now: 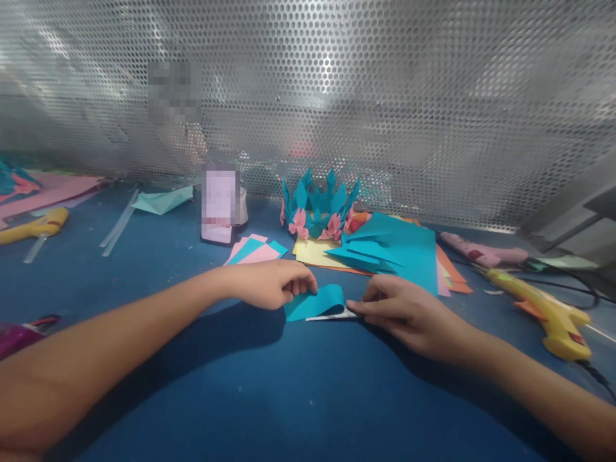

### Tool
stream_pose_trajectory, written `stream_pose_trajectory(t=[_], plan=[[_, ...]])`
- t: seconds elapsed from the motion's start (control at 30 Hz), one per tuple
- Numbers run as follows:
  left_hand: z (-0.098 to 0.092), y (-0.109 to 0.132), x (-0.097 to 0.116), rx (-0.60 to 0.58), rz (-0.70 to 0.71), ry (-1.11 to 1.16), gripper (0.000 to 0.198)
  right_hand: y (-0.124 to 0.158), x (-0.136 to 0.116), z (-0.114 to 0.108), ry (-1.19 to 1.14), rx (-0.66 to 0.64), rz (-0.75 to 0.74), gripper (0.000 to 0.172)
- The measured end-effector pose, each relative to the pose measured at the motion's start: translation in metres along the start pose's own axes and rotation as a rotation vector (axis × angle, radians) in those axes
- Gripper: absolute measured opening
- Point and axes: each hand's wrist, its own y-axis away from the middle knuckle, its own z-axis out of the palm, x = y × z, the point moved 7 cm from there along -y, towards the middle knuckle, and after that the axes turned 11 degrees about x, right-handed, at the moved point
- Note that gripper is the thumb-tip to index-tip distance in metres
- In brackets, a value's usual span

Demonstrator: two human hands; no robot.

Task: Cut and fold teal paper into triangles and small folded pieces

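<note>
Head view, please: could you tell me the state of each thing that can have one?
teal paper, curled over, white underside showing
left hand, grip pinching its left edge
right hand, grip pinching its right edge
yellow glue gun at right, lying on its side, unheld
paper crown, upright, assembled

Nothing can be read anywhere, and the upright box point(220, 202) (pixel-blurred) shows no legible label.
</note>
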Motion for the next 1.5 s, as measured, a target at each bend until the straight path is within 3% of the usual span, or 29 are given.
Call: stream_pose_trajectory(t=[0.4,1.13,1.4,1.5], plan=[[0.0,0.003,-0.003,-0.036,-0.002,0.015,0.044,-0.009,-0.017,0.008,0.091,0.148,-0.004,0.024],[0.0,0.002,-0.007,-0.031,-0.023,0.043,0.045,-0.015,-0.026,0.015,0.08,0.118,-0.118,0.023],[-0.002,0.001,-0.001,-0.011,0.016,0.022,0.043,-0.005,-0.032,-0.001,-0.132,0.046,-0.175,0.028],[-0.002,-0.002,0.002,0.04,0.009,-0.021,0.042,-0.004,-0.026,-0.03,-0.089,0.221,-0.143,0.031]])
